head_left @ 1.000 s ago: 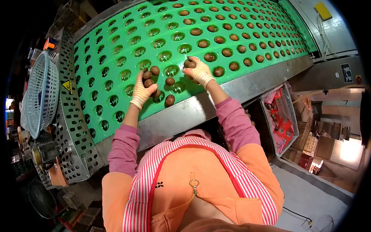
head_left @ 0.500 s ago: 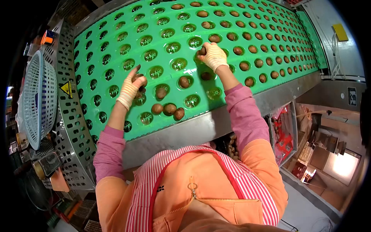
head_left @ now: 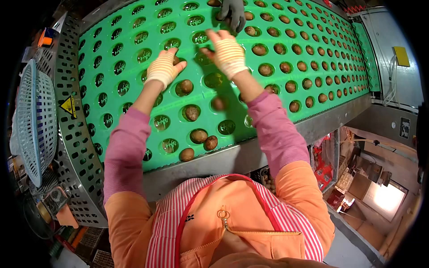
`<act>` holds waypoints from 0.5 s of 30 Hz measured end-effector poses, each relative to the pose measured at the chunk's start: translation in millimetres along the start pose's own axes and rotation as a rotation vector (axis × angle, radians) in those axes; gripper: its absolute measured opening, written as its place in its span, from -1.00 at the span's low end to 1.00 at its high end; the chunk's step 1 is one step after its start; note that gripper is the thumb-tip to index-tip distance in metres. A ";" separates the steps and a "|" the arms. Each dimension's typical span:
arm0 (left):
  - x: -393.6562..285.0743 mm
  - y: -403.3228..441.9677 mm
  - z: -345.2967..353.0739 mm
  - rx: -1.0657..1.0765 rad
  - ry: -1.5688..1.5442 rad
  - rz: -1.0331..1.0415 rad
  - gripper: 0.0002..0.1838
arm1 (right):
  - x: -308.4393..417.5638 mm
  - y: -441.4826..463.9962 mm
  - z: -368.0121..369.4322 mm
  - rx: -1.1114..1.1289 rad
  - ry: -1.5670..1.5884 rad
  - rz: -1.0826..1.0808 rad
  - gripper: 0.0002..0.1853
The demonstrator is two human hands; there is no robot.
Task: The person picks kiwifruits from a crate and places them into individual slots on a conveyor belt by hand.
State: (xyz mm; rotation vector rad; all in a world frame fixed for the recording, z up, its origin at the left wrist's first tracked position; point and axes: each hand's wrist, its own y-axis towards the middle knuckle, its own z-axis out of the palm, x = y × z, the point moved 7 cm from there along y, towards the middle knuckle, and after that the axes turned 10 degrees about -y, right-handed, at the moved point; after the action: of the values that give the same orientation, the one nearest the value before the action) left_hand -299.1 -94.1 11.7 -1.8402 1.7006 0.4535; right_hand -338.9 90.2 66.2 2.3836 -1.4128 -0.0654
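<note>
Beneath the left hand [head_left: 163, 69]: one brown nut [head_left: 177, 60], partly hidden by bent fingers; whether gripped, cannot tell. Right hand [head_left: 228, 52], blurred: fingers spread, released. Nearer the body: one blurred nut [head_left: 219, 104]. Around: green pocketed belt [head_left: 208, 119], many pockets filled. Near the metal rail [head_left: 161, 182]: three grouped nuts [head_left: 199, 136]. Far side: another person's grey-gloved hand [head_left: 233, 14].
</note>
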 end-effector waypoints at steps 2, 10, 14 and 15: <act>-1.4 4.3 9.9 0.017 0.082 0.013 -0.30 | 19.4 2.4 27.7 0.046 0.083 -0.110 -0.46; -48.8 -25.5 15.0 -0.086 -0.031 0.296 -0.41 | -28.2 -45.2 -6.5 -0.203 0.472 0.347 -0.62; -106.3 -36.4 77.4 0.057 0.155 0.546 -0.51 | -14.7 -98.0 -30.7 -0.122 0.573 0.444 -0.71; -106.3 -35.3 90.5 0.263 0.213 0.473 -0.45 | -4.6 -113.6 -37.1 -0.045 0.576 0.452 -0.71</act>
State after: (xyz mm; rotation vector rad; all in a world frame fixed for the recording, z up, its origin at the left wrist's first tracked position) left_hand -265.3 45.9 13.4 -1.3324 2.2322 0.2053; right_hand -237.6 153.7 62.0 1.7752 -1.5696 0.6416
